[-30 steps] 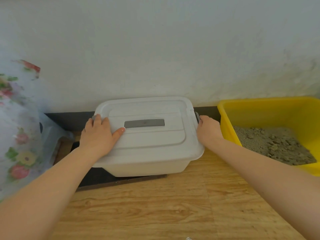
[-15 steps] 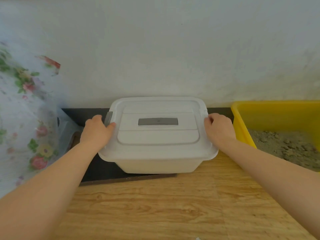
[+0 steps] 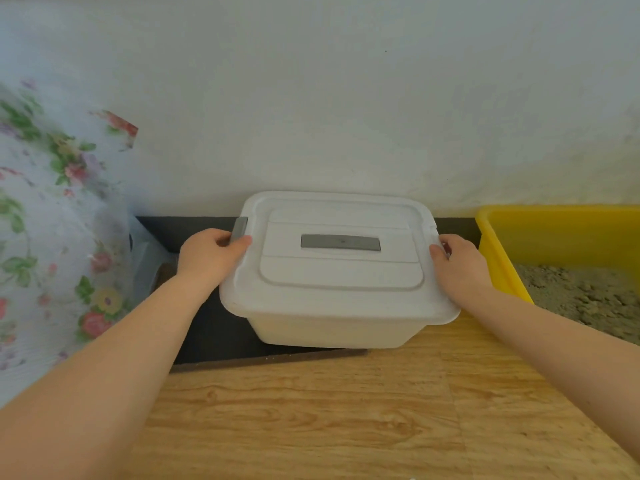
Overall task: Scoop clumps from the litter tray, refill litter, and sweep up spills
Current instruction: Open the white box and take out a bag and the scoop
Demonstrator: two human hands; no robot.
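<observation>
Both hands, left hand (image 3: 207,258) and right hand (image 3: 457,265), grip side latches of lidded white plastic box (image 3: 332,271); yellow plastic litter tray (image 3: 498,258) apparently not yet refilled.

A home: floral curtain (image 3: 52,216), wood-look floor (image 3: 346,420).

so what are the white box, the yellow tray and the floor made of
White lidded box: looks like matte, slightly translucent moulded plastic, with rounded edges and grey clips. Yellow litter tray: glossy plastic, going by its smooth uniform walls. Floor: wood-grain planks, probably laminate or vinyl, given the flat sheen.
</observation>
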